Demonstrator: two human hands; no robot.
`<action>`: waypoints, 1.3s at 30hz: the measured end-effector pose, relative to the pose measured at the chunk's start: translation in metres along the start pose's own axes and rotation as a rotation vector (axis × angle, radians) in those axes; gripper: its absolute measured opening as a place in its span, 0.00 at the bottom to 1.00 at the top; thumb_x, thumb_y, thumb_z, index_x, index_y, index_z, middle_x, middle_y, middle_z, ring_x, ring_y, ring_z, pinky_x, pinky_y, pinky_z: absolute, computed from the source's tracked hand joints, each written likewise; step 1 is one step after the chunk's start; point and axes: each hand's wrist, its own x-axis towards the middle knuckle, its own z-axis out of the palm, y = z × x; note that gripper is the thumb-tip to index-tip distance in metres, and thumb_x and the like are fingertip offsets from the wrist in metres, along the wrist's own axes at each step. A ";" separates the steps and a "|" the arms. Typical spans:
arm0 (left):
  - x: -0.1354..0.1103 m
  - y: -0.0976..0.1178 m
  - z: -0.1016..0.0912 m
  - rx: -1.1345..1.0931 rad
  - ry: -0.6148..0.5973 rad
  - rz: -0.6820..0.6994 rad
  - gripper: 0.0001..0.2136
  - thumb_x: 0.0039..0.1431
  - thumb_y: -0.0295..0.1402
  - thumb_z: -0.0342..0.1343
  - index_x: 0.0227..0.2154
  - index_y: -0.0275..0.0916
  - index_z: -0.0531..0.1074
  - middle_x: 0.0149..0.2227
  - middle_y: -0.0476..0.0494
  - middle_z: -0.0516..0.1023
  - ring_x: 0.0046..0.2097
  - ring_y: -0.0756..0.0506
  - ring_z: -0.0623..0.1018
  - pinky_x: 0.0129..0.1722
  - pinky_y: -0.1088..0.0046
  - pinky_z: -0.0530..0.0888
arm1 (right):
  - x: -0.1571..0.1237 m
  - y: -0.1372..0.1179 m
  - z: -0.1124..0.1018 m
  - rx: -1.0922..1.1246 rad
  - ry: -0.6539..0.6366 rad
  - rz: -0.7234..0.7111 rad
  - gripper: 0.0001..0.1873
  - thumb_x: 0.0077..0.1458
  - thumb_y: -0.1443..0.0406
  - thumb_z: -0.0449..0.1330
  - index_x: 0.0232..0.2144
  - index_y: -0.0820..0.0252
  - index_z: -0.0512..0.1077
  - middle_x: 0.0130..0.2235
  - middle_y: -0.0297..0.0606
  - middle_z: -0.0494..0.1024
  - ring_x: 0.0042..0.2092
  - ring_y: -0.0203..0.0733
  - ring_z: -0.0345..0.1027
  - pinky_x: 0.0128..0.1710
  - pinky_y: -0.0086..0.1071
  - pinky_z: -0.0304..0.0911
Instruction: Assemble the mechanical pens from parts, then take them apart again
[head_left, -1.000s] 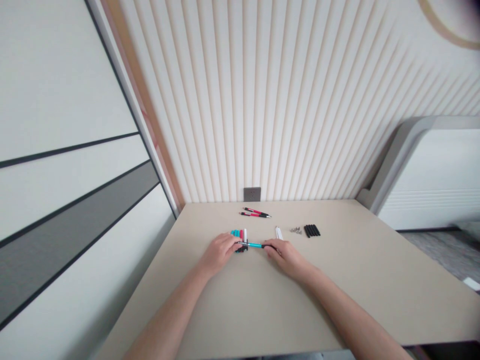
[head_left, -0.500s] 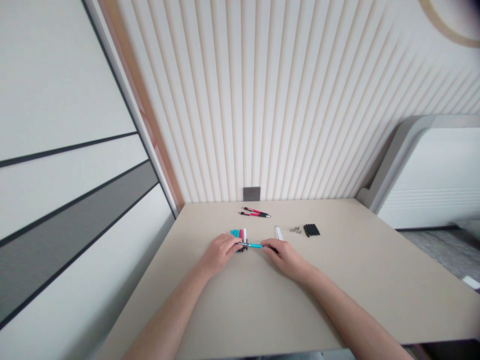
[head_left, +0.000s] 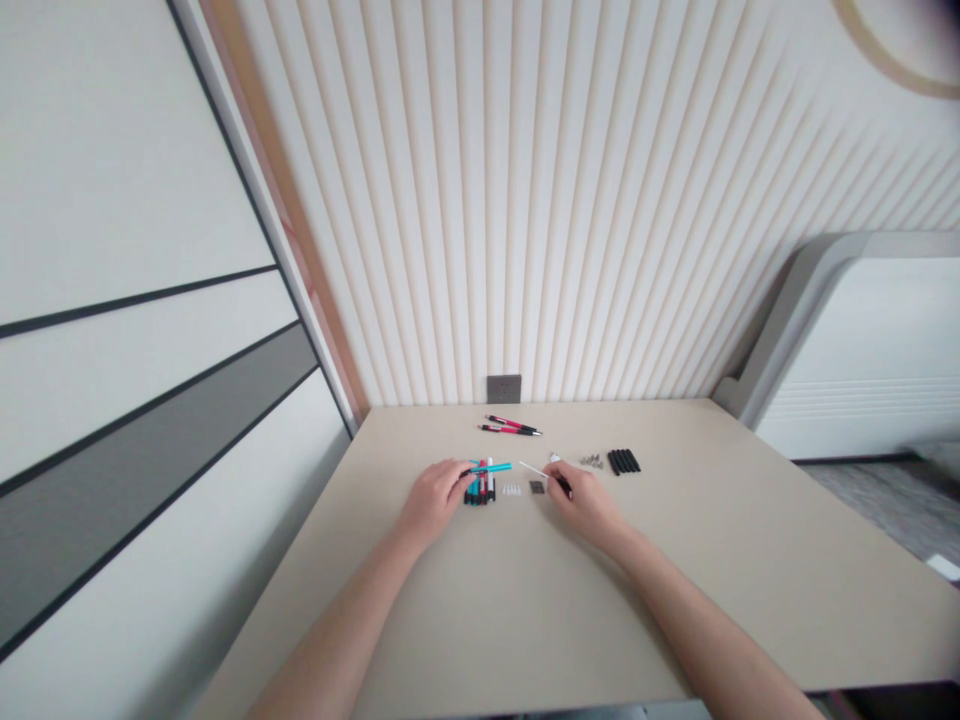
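My left hand [head_left: 433, 503] is closed on a teal pen barrel [head_left: 493, 467], which points right above a row of teal, red and white pen barrels [head_left: 481, 492] with black ends. Across from it, my right hand [head_left: 586, 503] pinches a thin white pen refill [head_left: 533, 469] that slants up toward the teal barrel, with a gap between them. Something black also shows at the right fingers; I cannot make out what it is. Small white pieces [head_left: 511, 490] and a cluster of tiny dark parts [head_left: 537, 487] lie between the hands. Further white refills [head_left: 554, 457] are mostly hidden behind my right hand.
Two red-and-black pens [head_left: 510, 429] lie toward the back of the beige table [head_left: 465, 620]. Small metallic pieces [head_left: 592, 461] and a row of black tubes [head_left: 624, 461] are to the right. A dark wall socket [head_left: 504, 389] sits behind the table on the ribbed wall.
The teal barrel was held between both hands; now only my left hand has it. My right hand has moved slightly right and shows a white refill, uncovering the small parts below.
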 end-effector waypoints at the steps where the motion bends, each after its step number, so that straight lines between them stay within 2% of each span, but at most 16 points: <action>1: 0.000 0.000 0.000 -0.004 0.000 -0.003 0.11 0.68 0.37 0.46 0.43 0.41 0.72 0.38 0.44 0.78 0.41 0.45 0.76 0.43 0.67 0.72 | 0.000 0.001 0.000 0.005 0.008 0.023 0.10 0.60 0.64 0.50 0.35 0.58 0.71 0.27 0.33 0.74 0.28 0.38 0.65 0.31 0.30 0.57; 3: 0.000 0.001 0.000 -0.019 -0.005 -0.002 0.11 0.69 0.38 0.46 0.43 0.41 0.71 0.39 0.44 0.78 0.41 0.45 0.76 0.43 0.67 0.72 | 0.001 0.002 0.002 0.054 0.024 0.059 0.08 0.58 0.64 0.51 0.33 0.58 0.70 0.25 0.31 0.72 0.27 0.37 0.63 0.29 0.30 0.55; 6: -0.001 0.002 0.001 -0.043 -0.044 0.029 0.11 0.69 0.38 0.47 0.44 0.41 0.72 0.39 0.44 0.78 0.41 0.46 0.77 0.43 0.68 0.72 | 0.001 0.001 0.008 0.230 0.025 0.102 0.08 0.57 0.65 0.51 0.35 0.59 0.69 0.27 0.33 0.74 0.27 0.36 0.64 0.28 0.29 0.56; 8: -0.002 0.003 0.002 -0.046 -0.083 0.059 0.11 0.68 0.37 0.47 0.44 0.41 0.72 0.38 0.45 0.79 0.41 0.46 0.77 0.42 0.69 0.72 | 0.000 -0.001 0.013 0.359 -0.016 0.130 0.12 0.56 0.65 0.51 0.42 0.60 0.68 0.28 0.33 0.75 0.25 0.35 0.63 0.26 0.28 0.57; 10: -0.002 0.004 0.003 -0.037 -0.110 0.082 0.11 0.68 0.37 0.48 0.44 0.41 0.73 0.37 0.45 0.79 0.39 0.46 0.77 0.41 0.69 0.72 | -0.002 -0.004 0.017 0.441 -0.075 0.149 0.22 0.55 0.66 0.51 0.53 0.58 0.63 0.29 0.31 0.75 0.22 0.33 0.61 0.23 0.27 0.57; 12: -0.003 0.005 0.004 -0.027 -0.123 0.099 0.10 0.68 0.37 0.48 0.44 0.41 0.73 0.37 0.45 0.79 0.39 0.46 0.77 0.41 0.69 0.72 | -0.004 -0.008 0.020 0.473 -0.129 0.146 0.26 0.56 0.65 0.51 0.58 0.56 0.61 0.29 0.30 0.74 0.21 0.32 0.60 0.22 0.26 0.57; 16: -0.003 0.007 0.003 -0.032 -0.125 0.107 0.10 0.67 0.37 0.50 0.42 0.41 0.74 0.37 0.45 0.79 0.39 0.46 0.77 0.41 0.69 0.71 | -0.006 -0.012 0.027 0.486 -0.201 0.151 0.18 0.58 0.61 0.52 0.47 0.59 0.73 0.31 0.33 0.74 0.21 0.30 0.58 0.20 0.25 0.54; 18: -0.002 0.009 0.003 -0.069 -0.108 0.071 0.10 0.67 0.37 0.50 0.40 0.40 0.75 0.36 0.45 0.79 0.39 0.46 0.77 0.41 0.70 0.71 | -0.007 -0.013 0.029 0.497 -0.221 0.170 0.18 0.59 0.59 0.53 0.44 0.61 0.75 0.29 0.33 0.73 0.20 0.29 0.57 0.20 0.25 0.52; 22: 0.000 0.015 0.003 -0.189 -0.071 -0.069 0.08 0.64 0.36 0.53 0.36 0.40 0.75 0.34 0.46 0.79 0.35 0.48 0.76 0.37 0.75 0.71 | -0.008 -0.018 0.026 0.507 -0.288 0.164 0.19 0.60 0.56 0.54 0.44 0.63 0.76 0.20 0.27 0.64 0.20 0.30 0.52 0.20 0.25 0.49; 28: 0.002 0.025 0.002 -0.285 -0.057 -0.248 0.09 0.59 0.38 0.57 0.31 0.37 0.76 0.24 0.52 0.73 0.26 0.51 0.69 0.28 0.78 0.65 | -0.010 -0.026 0.022 0.453 -0.373 0.095 0.17 0.61 0.57 0.54 0.43 0.61 0.76 0.20 0.28 0.64 0.23 0.31 0.53 0.23 0.25 0.50; 33: 0.001 0.025 0.004 -0.397 -0.045 -0.263 0.11 0.57 0.40 0.59 0.31 0.36 0.76 0.24 0.51 0.72 0.27 0.51 0.69 0.30 0.78 0.65 | -0.009 -0.027 0.027 0.327 -0.336 -0.018 0.14 0.62 0.60 0.53 0.34 0.61 0.76 0.23 0.30 0.66 0.27 0.34 0.59 0.29 0.26 0.54; 37: 0.000 0.024 0.004 -0.415 -0.034 -0.257 0.12 0.58 0.41 0.58 0.30 0.36 0.76 0.24 0.51 0.70 0.28 0.50 0.68 0.31 0.77 0.65 | -0.009 -0.030 0.027 0.282 -0.335 -0.052 0.14 0.61 0.62 0.54 0.26 0.61 0.72 0.23 0.30 0.66 0.28 0.34 0.60 0.30 0.26 0.54; 39: 0.001 0.024 0.004 -0.430 -0.030 -0.258 0.12 0.59 0.41 0.56 0.30 0.36 0.76 0.24 0.51 0.70 0.28 0.50 0.68 0.31 0.76 0.65 | -0.009 -0.032 0.025 0.266 -0.336 -0.055 0.15 0.61 0.62 0.54 0.24 0.61 0.71 0.23 0.30 0.67 0.28 0.35 0.61 0.31 0.26 0.54</action>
